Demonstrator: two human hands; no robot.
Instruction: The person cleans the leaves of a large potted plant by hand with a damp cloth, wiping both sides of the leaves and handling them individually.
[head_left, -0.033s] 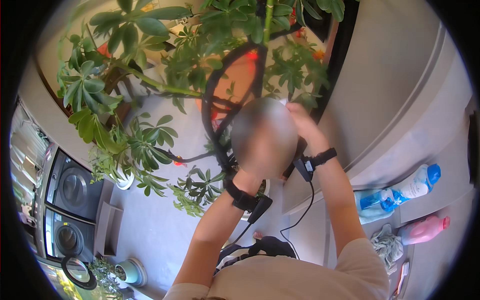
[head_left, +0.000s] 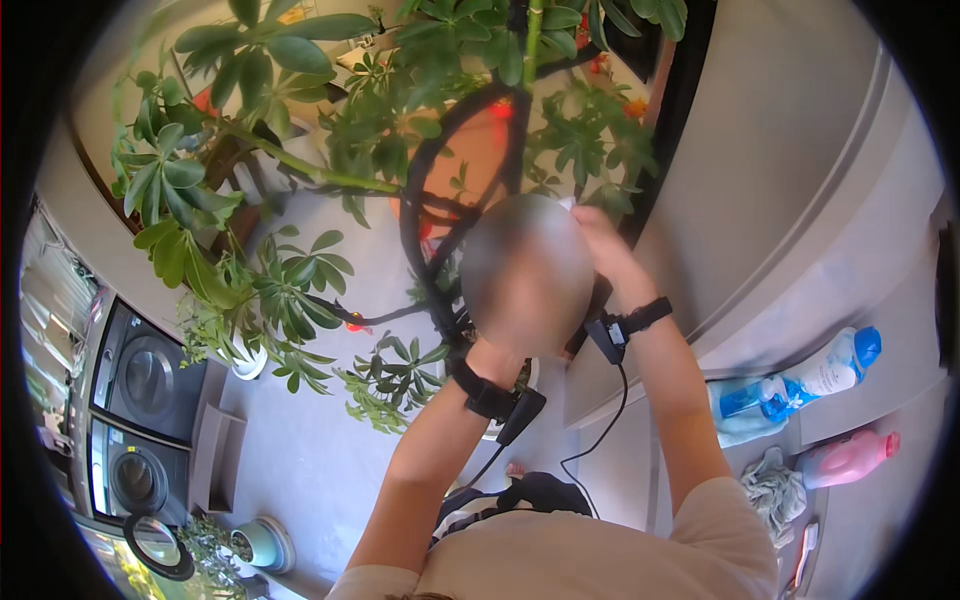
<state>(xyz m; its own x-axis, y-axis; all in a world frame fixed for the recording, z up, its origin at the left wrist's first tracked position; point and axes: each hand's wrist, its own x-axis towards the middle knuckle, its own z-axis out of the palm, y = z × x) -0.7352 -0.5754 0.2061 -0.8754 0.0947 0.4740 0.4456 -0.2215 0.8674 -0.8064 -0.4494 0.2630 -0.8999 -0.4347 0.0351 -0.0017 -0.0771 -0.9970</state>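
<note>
My left hand (head_left: 520, 310) reaches up into a tall leafy potted plant (head_left: 185, 170). A round blur covers its fingers, so what they do is hidden. Beside it on the right, my right hand (head_left: 608, 245) is raised with its fingers bent and closed. A small white scrap (head_left: 567, 203) peeks out at those fingertips, partly lost in the blur; its kind cannot be made out. Just left of the hands, the plant's dark, twisted stems (head_left: 415, 215) form a loop. Green leaves (head_left: 590, 150) hang beyond my right hand. Black straps with small boxes and cables sit on both wrists.
On the right, a ledge (head_left: 860, 400) holds a white bottle with a blue cap (head_left: 835, 365), a pink bottle (head_left: 850, 460), a grey cloth (head_left: 775, 492) and a brush (head_left: 805, 555). Two stacked front-loading machines (head_left: 145, 375) and a pale green pot (head_left: 258, 545) stand at left. A wall panel (head_left: 760, 150) rises at right.
</note>
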